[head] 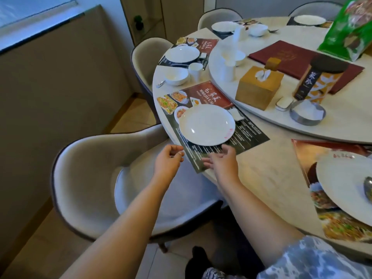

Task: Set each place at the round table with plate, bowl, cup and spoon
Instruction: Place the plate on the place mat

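Plate (207,124): flat on the menu placemat (249,135) at the bench (267,174) edge, just beyond both hands.
Left hand (168,160): fingers loosely curled, holding nothing.
Right hand (222,160): fingers relaxed over the placemat, just short of the plate rim.

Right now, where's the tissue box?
Head view, right of centre: the wooden tissue box sits on the near-left part of the raised turntable, beyond the nearest plate and left of the dark-and-orange carton.

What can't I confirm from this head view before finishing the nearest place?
- Plate on the right: cut off by the frame edge, so its bowl and cup are unseen.
- Far place's plate: partly behind the green bag.
- Stack of cups on the turntable: blurred, count unclear.
- Placemat small print: unreadable.
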`<state>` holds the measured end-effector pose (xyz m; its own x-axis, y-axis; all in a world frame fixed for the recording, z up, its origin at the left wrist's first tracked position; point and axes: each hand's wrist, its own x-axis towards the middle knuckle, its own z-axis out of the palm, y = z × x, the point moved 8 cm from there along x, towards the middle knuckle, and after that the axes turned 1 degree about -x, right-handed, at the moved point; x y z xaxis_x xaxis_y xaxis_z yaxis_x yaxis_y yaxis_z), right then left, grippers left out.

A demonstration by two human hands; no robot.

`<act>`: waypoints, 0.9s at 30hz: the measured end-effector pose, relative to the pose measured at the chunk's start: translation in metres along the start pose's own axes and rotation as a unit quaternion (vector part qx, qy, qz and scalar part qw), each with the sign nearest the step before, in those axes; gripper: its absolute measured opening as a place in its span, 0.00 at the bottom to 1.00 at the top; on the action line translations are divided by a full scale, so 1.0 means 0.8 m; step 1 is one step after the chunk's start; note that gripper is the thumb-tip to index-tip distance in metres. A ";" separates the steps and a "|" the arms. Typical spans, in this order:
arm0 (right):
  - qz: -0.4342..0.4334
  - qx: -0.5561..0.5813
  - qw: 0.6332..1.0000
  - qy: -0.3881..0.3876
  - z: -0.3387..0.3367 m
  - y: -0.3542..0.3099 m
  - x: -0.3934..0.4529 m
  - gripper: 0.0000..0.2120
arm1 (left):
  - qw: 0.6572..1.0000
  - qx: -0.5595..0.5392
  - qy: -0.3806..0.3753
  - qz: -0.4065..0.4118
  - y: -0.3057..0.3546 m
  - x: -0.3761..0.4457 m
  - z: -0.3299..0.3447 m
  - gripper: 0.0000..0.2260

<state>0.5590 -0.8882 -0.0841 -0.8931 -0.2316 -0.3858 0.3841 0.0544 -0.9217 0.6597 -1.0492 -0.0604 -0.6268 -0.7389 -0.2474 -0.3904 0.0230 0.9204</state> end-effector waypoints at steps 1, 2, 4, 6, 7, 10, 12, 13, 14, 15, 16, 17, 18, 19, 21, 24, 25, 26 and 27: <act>0.025 0.040 0.999 0.013 0.009 0.003 0.009 0.26 | 1.000 0.009 0.000 0.006 0.005 0.016 -0.001 0.06; 0.046 0.074 0.996 0.025 0.016 0.005 0.016 0.29 | 1.000 0.020 0.002 0.011 0.008 0.032 -0.002 0.06; 0.079 0.116 0.989 0.052 0.026 0.008 0.027 0.31 | 0.999 0.034 0.006 0.016 0.016 0.059 -0.003 0.06; 0.101 0.138 0.982 0.076 0.036 0.010 0.033 0.31 | 0.999 0.047 0.006 0.017 0.020 0.084 -0.003 0.07; 0.109 0.147 0.979 0.087 0.040 0.012 0.037 0.31 | 0.998 0.064 0.006 0.017 0.022 0.096 -0.002 0.07; 0.116 0.173 0.970 0.125 0.046 0.016 0.045 0.29 | 0.994 0.101 -0.014 0.027 0.028 0.133 0.006 0.09; 0.113 0.169 0.970 0.131 0.049 0.016 0.047 0.26 | 0.993 0.113 -0.029 0.032 0.031 0.151 0.011 0.13; 0.111 0.168 0.969 0.141 0.051 0.016 0.048 0.24 | 0.991 0.121 -0.047 0.038 0.033 0.161 0.015 0.15; 0.111 0.170 0.967 0.152 0.052 0.016 0.048 0.23 | 0.988 0.130 -0.067 0.045 0.036 0.171 0.019 0.17; 0.114 0.175 0.964 0.164 0.054 0.016 0.047 0.22 | 0.985 0.139 -0.089 0.053 0.038 0.179 0.024 0.19; 0.117 0.182 0.960 0.176 0.054 0.017 0.047 0.21 | 0.981 0.148 -0.109 0.061 0.040 0.187 0.029 0.20; 0.118 0.188 0.957 0.188 0.055 0.017 0.047 0.21 | 0.978 0.157 -0.124 0.066 0.043 0.195 0.033 0.21; 0.118 0.190 0.954 0.200 0.056 0.018 0.046 0.20 | 0.975 0.165 -0.135 0.069 0.043 0.203 0.036 0.22; 0.115 0.191 0.952 0.211 0.056 0.018 0.046 0.20 | 0.972 0.171 -0.144 0.070 0.044 0.211 0.038 0.23; 0.101 0.186 0.950 0.230 0.059 0.018 0.045 0.20 | 0.966 0.185 -0.164 0.075 0.045 0.226 0.042 0.24; 0.084 0.167 0.949 0.254 0.062 0.018 0.045 0.20 | 0.948 0.219 -0.209 0.104 0.050 0.240 0.052 0.22; 0.084 0.161 0.948 0.263 0.062 0.017 0.044 0.20 | 0.940 0.231 -0.222 0.113 0.052 0.241 0.054 0.21; 0.085 0.155 0.946 0.271 0.063 0.017 0.044 0.20 | 0.937 0.235 -0.230 0.119 0.053 0.244 0.055 0.20; 0.086 0.151 0.945 0.277 0.064 0.016 0.046 0.20 | 0.938 0.230 -0.232 0.120 0.054 0.247 0.054 0.19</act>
<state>0.5431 -0.9460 -0.1078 -0.7652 0.3032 -0.5679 0.5093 -0.2545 -0.8221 0.4898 -1.1647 -0.0823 -0.9181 -0.3055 -0.2527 -0.3828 0.5175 0.7653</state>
